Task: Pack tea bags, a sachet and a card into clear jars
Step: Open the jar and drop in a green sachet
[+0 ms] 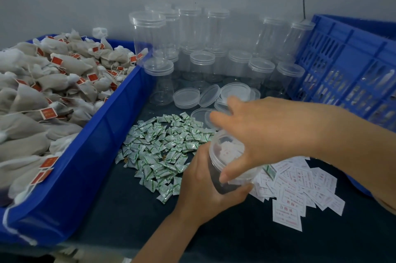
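Gently: your left hand (203,194) wraps the clear jar (216,179), your right hand (263,134) clasps the lid (227,151), so seat it level before twisting.

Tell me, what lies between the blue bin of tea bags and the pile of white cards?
In the head view, a heap of green-and-white sachets lies there; beside the cards, the left hand and right hand hold a clear jar.

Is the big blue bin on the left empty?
No, the blue bin is heaped to its rim with tea bags that carry red tags.
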`<state>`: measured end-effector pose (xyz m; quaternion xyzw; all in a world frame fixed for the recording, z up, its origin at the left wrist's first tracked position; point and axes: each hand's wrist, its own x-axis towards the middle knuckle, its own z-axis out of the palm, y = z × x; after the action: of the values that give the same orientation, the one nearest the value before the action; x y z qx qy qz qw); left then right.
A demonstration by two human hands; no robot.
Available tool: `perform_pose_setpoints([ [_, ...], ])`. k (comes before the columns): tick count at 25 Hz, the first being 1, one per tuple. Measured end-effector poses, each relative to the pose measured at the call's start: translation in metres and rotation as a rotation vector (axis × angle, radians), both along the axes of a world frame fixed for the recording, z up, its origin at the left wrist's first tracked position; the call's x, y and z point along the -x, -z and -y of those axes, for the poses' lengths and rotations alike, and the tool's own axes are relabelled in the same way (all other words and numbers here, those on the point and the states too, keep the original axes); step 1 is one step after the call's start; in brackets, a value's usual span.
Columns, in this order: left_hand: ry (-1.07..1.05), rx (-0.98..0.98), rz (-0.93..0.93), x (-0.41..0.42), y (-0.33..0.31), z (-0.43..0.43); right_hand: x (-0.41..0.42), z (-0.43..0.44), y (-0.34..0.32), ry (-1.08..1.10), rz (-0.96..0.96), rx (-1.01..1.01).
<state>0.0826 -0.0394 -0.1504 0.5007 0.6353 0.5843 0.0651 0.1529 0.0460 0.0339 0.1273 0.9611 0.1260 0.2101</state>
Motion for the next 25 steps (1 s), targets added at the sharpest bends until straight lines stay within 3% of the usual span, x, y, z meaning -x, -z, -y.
perform_pose_setpoints([
  [3,-0.009,-0.001,-0.003,-0.001,0.001,0.001,-0.001,-0.003,0.002,0.129,0.059,0.077],
  [10,-0.058,0.002,-0.037,-0.002,0.004,-0.002,-0.002,-0.018,-0.003,-0.015,0.181,0.314],
  [12,-0.053,0.01,-0.015,-0.001,0.003,-0.001,-0.001,-0.017,-0.001,0.028,0.219,0.311],
  [15,-0.049,0.004,-0.048,-0.002,0.003,-0.001,0.002,-0.008,0.008,0.157,0.09,0.153],
  [17,-0.04,-0.01,-0.037,-0.002,0.004,-0.002,0.005,-0.006,0.007,0.133,0.112,0.098],
  [21,-0.031,0.01,0.022,-0.001,0.005,-0.001,0.002,-0.01,-0.008,0.019,0.205,0.342],
  [25,-0.019,0.029,-0.003,-0.002,0.004,-0.002,0.001,-0.004,0.007,0.137,0.078,0.134],
])
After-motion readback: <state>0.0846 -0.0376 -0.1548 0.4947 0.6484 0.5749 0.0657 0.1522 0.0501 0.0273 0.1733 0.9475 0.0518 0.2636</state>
